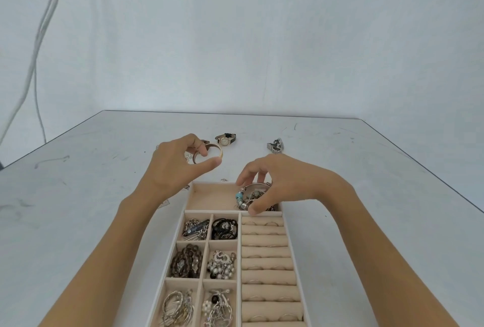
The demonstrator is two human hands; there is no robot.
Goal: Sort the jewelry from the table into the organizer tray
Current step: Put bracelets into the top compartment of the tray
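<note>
1. Head view: a wide gold-coloured metal bangle (216,148) is sitting over the table just beyond the tray's far edge. The left hand (178,167) is pinching it, with the index finger hooking through the ring and the thumb stretching out beneath.
2. The right hand (277,182) is reaching into the wide far compartment of the beige velvet organizer tray (209,197). Its fingers and thumb are curling round a heap of bracelets (247,195) at the compartment's right end.
3. The nearer small compartments are holding chains, black cords, brown beads and pearls, while padded ring rolls (264,240) are running down the tray's right side.
4. On the scuffed white table (78,195), a gold-faced wristwatch with a dark strap (225,140) is lying just beyond the bangle. A silver metal-link watch (275,146) is lying beyond the right hand.
</note>
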